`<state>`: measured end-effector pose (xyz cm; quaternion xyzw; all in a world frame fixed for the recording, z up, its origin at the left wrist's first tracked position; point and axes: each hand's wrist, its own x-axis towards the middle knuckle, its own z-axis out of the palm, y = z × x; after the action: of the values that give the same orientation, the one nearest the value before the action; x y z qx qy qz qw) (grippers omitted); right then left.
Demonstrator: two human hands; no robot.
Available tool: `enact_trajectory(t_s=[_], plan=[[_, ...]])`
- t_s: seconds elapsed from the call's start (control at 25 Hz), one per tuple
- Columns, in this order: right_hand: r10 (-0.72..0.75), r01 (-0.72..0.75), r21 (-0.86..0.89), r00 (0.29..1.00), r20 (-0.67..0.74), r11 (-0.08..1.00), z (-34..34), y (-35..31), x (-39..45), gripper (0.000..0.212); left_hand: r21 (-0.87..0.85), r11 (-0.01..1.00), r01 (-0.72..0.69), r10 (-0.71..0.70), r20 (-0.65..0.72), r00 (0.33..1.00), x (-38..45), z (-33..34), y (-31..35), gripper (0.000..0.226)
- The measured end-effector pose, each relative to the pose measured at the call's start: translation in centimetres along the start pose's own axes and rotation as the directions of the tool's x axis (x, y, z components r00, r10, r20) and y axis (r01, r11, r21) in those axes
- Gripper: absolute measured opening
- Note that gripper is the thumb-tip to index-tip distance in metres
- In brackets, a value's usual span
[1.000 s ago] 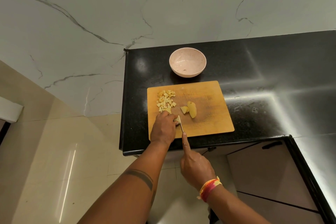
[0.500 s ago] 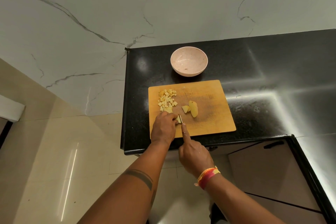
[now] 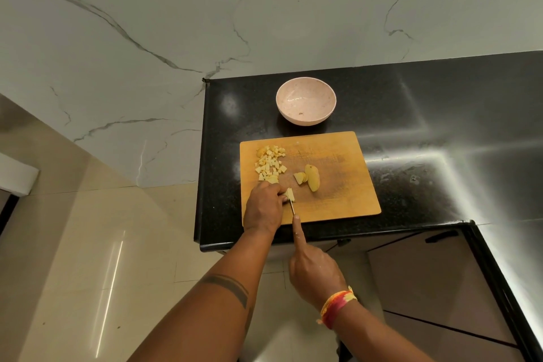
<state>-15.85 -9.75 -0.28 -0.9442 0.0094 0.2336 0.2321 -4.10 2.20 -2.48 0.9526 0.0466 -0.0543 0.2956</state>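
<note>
Your left hand (image 3: pixel 264 206) holds a potato strip (image 3: pixel 290 193) at the cutting board's (image 3: pixel 338 200) near-left corner; your right hand (image 3: pixel 316 273) grips the knife (image 3: pixel 292 207) (forefinger along its spine).

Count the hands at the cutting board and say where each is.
2. The left hand holds a potato piece on the cutting board, near its left corner. The right hand, just off the near edge, grips a knife cutting that piece. None seems hidden.

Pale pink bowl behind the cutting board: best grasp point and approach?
Pinch the near rim of the pale pink round bowl from above. It stands upright and open, and its rounded wall tapers underneath, so a side grip would likely slip.
</note>
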Motion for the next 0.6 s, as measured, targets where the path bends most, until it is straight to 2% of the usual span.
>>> enact_trajectory(t_s=[0.24,0.6], plan=[[-0.001,0.005,0.08,0.999,-0.045,0.997,-0.5,0.4,0.4,0.082,-0.053,0.998,0.016,-0.017,-0.025,1.0,-0.4,-0.4,-0.4,0.022],[-0.04,0.04,0.041,0.999,-0.002,0.998,-1.1,-0.5,3.0,0.078,-0.062,0.995,0.074,-0.074,-0.006,0.997,0.2,-0.3,-0.1,0.015]])
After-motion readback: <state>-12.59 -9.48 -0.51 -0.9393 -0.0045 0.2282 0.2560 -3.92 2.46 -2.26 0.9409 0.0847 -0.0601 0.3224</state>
